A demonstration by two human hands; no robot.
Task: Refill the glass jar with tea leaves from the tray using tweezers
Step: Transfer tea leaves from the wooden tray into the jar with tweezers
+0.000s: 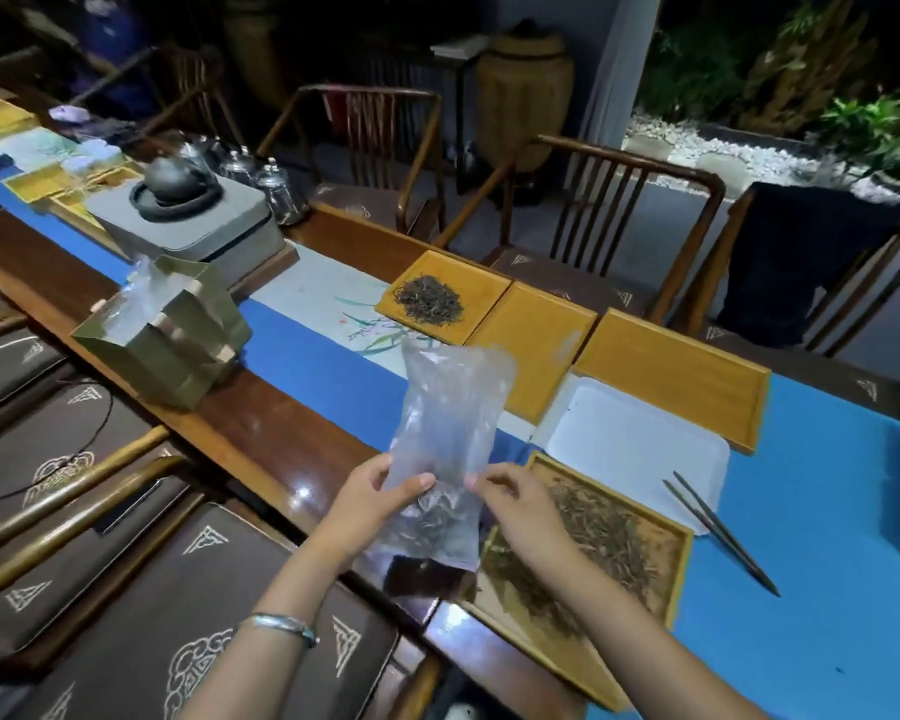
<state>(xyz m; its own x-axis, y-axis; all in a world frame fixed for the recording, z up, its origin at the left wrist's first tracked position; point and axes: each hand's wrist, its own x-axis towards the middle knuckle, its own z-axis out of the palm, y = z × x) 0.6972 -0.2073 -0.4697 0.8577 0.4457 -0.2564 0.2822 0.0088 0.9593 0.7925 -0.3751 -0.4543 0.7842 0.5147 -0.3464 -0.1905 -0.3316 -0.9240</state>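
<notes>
Nearest, both hands hold a clear crinkled plastic bag (440,459) upright over the table's near edge. The left hand (372,504) pinches its left side between thumb and fingers; the right hand (510,504) pinches the right side, fingers pressed together on the film. A small heap of dark tea leaves sits in the bag's bottom, below the fingers.

At about four o'clock from the hands lies the shallow wooden tray of loose brownish tea leaves (601,543), just beside the bag and partly under the right forearm. At three o'clock, further right, the long dark tweezers (718,527) rest untouched, partly on the blue cloth, tips toward the near right. At two o'clock sits a white rectangular tray (640,439), and beyond it two bare yellow wooden trays (671,376). At twelve o'clock, well apart, a third yellow tray carries a small dark tea pile (430,299).

No glass jar can be made out, unless it is among the blurred glassware far at ten o'clock.

The step in hand looks like handling the bag. To do it well, I would keep the mouth up and the grip above the leaves so nothing spills, set it down clear of the tray, then free the right hand for the tweezers.
</notes>
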